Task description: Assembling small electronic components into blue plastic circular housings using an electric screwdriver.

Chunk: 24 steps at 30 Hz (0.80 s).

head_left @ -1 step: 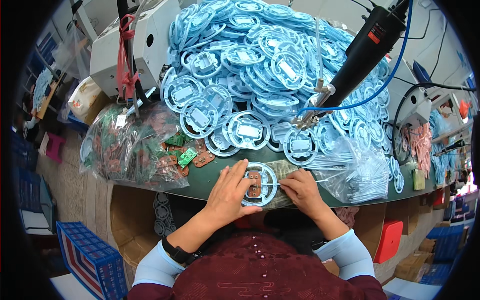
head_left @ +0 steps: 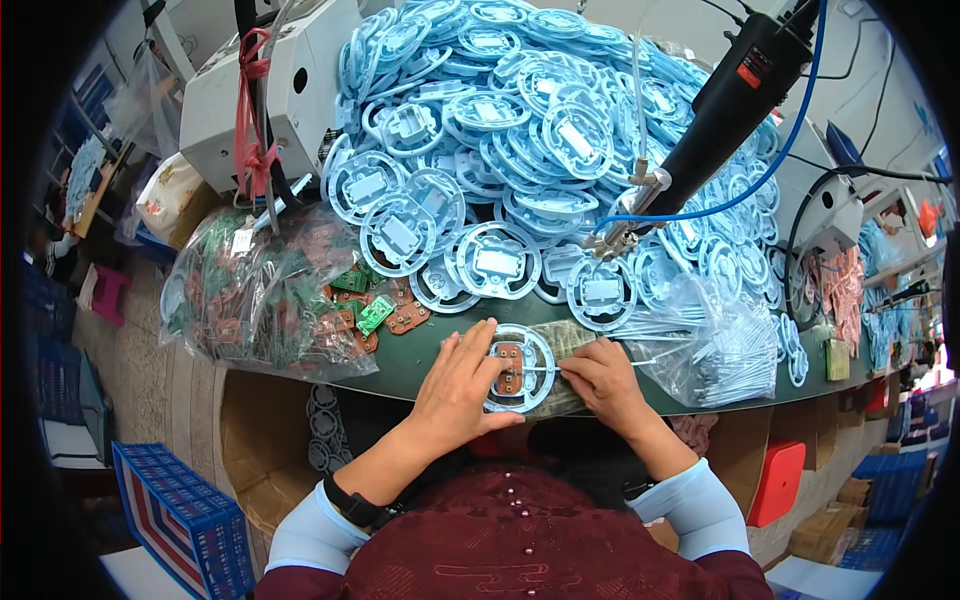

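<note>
Head view: gripping ring (head_left: pixel 547 349), with brown board (head_left: pixel 511 370) inside, in spread left hand (head_left: pixel 455 388), near counter's (head_left: pixel 400 365) front edge; pinching rod (head_left: pixel 541 369) in right hand (head_left: pixel 608 384), at ring's right side.

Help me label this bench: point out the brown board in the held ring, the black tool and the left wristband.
Brown board (head_left: pixel 512 374): head view, on its exposed face.
Black tool (head_left: pixel 715 118): head view, midway along its body.
Left wristband (head_left: pixel 354 505): head view, on its dark outer side.
</note>
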Each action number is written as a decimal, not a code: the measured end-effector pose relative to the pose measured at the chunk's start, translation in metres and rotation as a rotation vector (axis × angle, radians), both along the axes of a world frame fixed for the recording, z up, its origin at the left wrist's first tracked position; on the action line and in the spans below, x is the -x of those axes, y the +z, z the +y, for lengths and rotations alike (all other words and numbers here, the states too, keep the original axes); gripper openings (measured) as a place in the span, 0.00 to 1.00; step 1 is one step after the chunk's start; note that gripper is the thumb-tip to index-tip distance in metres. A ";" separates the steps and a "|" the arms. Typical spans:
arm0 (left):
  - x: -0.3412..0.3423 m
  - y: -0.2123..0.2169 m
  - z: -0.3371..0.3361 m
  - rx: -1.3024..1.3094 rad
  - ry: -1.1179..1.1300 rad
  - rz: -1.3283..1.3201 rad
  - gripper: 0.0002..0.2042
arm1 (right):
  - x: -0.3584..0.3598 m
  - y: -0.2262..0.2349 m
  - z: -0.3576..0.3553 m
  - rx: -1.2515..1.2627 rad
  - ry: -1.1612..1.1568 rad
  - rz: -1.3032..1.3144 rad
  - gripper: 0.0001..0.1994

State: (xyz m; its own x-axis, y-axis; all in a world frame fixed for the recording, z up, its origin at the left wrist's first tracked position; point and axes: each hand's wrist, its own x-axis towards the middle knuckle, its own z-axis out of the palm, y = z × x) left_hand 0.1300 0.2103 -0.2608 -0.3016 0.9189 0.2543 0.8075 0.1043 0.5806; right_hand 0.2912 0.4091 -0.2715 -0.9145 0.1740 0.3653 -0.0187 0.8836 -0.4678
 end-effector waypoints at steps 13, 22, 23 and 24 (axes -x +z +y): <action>0.000 0.008 0.003 0.048 -0.007 0.041 0.35 | 0.002 0.001 -0.001 -0.035 -0.003 0.001 0.10; 0.001 0.007 -0.001 0.064 -0.005 0.054 0.34 | 0.036 0.089 0.067 0.413 -0.303 0.616 0.15; 0.001 0.007 0.001 0.062 -0.011 0.050 0.34 | 0.049 0.113 0.071 0.524 -0.216 0.668 0.22; 0.002 0.006 0.001 0.061 -0.007 0.053 0.34 | 0.064 0.129 0.078 0.613 -0.107 0.684 0.25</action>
